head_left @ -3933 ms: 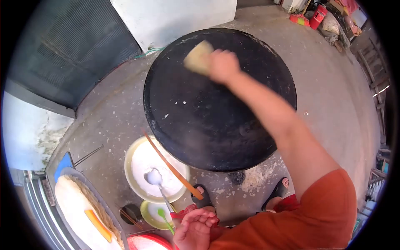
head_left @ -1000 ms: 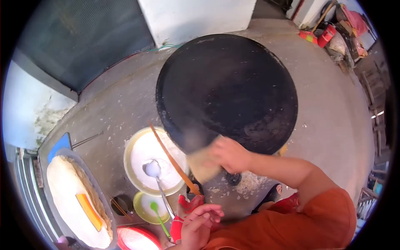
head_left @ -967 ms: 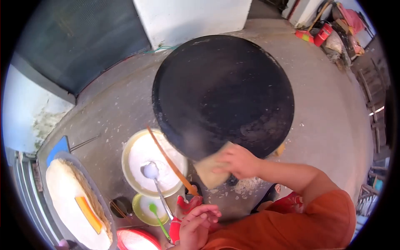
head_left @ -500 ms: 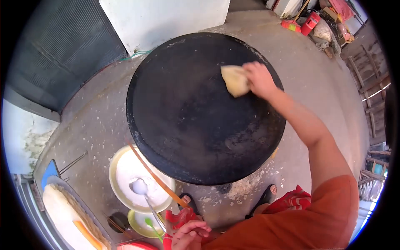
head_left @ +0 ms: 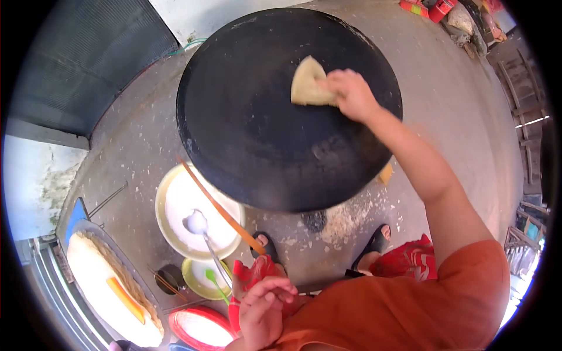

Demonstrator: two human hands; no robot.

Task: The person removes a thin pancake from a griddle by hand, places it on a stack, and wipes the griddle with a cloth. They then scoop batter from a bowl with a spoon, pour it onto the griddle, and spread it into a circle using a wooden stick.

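My right hand [head_left: 350, 93] is closed on a pale yellow cloth [head_left: 310, 85], folded and thick-looking, pressed on the upper right part of a large round black griddle [head_left: 275, 128]. Close to my body, my left hand [head_left: 264, 310] is held up with its fingers loosely bent and apart, nothing visible in it. Above that hand is a large bowl of white batter [head_left: 178, 228] with a metal ladle [head_left: 199, 223] in it. A long thin wooden strip [head_left: 216, 203] lies across the same bowl.
A smaller yellow-green bowl [head_left: 190, 279] holds a green spoon [head_left: 212, 278]. Beside it are a dark cup with sticks [head_left: 170, 279] and a red-rimmed basin [head_left: 225, 319]. At left, a pile of thin flatbreads [head_left: 96, 275] carries an orange strip [head_left: 126, 298]. My feet stand below the griddle.
My right hand has swept the cloth leftward over the griddle and turned it. The view has tilted, so the griddle sits higher. My left hand stays near my body.
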